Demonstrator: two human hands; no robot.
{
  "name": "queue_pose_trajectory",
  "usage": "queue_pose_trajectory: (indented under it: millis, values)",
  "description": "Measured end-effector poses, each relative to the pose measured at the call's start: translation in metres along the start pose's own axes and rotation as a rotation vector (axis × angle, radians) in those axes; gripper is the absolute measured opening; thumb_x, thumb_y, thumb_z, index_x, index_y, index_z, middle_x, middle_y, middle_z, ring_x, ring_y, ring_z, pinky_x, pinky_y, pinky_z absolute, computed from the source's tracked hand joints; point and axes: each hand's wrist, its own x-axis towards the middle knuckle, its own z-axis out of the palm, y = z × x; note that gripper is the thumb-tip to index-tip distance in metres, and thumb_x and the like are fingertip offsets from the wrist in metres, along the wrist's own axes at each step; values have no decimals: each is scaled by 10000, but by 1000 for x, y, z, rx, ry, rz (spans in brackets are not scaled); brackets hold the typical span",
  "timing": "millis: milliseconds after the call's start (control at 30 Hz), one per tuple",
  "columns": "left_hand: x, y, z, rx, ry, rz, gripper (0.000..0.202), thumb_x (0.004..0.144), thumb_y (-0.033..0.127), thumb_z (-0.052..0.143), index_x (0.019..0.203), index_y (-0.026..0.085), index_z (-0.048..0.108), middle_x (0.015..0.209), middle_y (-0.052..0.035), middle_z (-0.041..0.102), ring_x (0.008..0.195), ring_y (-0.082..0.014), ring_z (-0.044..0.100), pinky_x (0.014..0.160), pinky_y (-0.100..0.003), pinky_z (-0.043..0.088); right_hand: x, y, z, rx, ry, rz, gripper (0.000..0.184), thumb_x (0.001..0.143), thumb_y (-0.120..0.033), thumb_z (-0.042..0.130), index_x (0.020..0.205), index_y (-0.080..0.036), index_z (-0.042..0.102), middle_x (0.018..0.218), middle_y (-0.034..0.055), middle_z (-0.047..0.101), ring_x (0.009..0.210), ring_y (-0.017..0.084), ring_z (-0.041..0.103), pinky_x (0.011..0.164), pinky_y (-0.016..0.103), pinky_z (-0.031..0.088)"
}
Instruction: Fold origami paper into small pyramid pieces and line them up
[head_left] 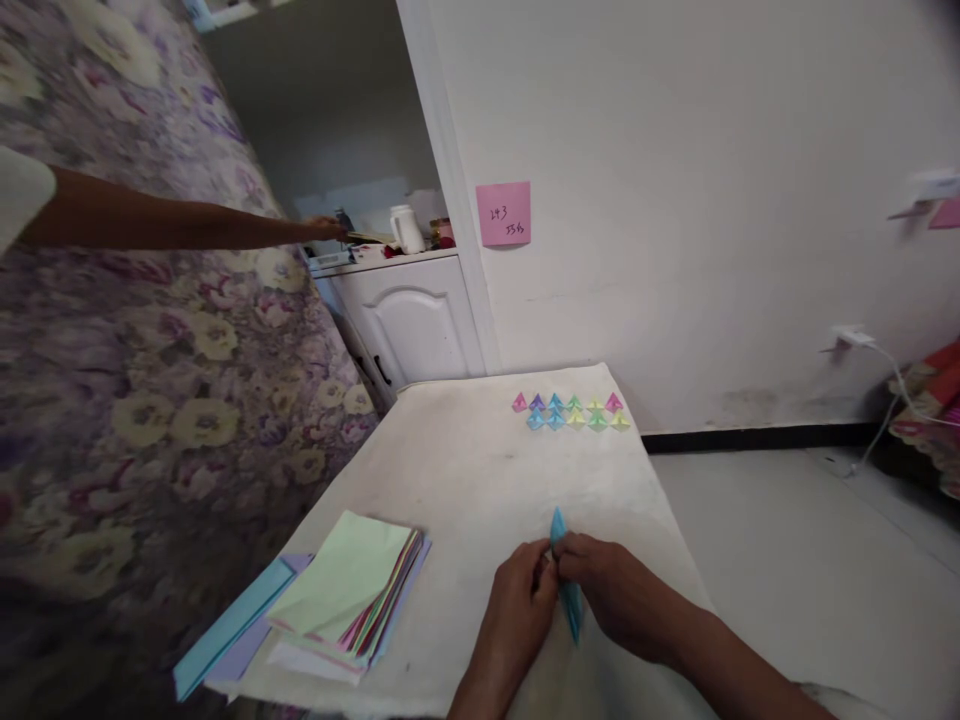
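Observation:
A narrow folded piece of blue paper (571,608) stands out between my two hands, one pointed end toward the far side and the other toward me. My left hand (520,595) pinches it from the left, thumb and fingers close together. From the right, my right hand (600,575) grips the same paper near its middle, fingers curled. The fingertips hide the paper's centre. Farther off on the table lie two rows of small folded paper pieces (574,412) in pink, purple, blue, green and yellow.
A stack of coloured paper sheets (349,575) lies at the table's left, beside a blue strip (236,620). Another person's arm (172,215) reaches toward a cabinet shelf with a white jug (406,230). A floral curtain (172,400) hangs left; a pink note (504,213) is on the wall.

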Motion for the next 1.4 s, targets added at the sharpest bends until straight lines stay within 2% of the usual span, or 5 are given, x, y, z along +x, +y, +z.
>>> queue_pose_trajectory:
  millis: [300,500,867,1100,1400]
  values:
    - [1,1,4,13,15,-14,308,789,165,428,1042,155,604,857,-59,666,726,-168,586,677,-270,429,-1,2,-1,48,-9,60,241,786,-56,391,928,-184,537,917,41,583,786,153,564,684,245,411]
    - [-1,5,7,34,25,18,221,788,132,412,881,181,607,796,-27,649,699,-150,566,635,-243,396,-1,-2,-3,61,-43,109,328,767,-45,386,1032,-196,507,933,52,597,828,173,582,705,264,403]
    - [0,7,7,-29,-3,-13,195,773,178,477,936,199,584,758,2,635,655,-144,551,580,-229,389,-1,-4,-5,84,-48,111,318,783,-35,374,1025,-196,504,929,49,610,796,161,586,686,259,405]
    - [-3,5,6,12,24,-2,243,800,167,432,980,205,591,809,-24,655,692,-157,576,637,-251,417,-1,-7,-7,91,-46,88,338,774,-27,366,1033,-190,507,931,51,616,809,166,592,691,267,413]
    - [-4,2,11,29,74,-50,373,778,178,460,1135,225,556,995,-68,671,848,-218,610,726,-299,445,-1,0,0,-4,-36,106,270,804,-47,357,992,-177,501,909,60,609,804,171,585,672,266,388]
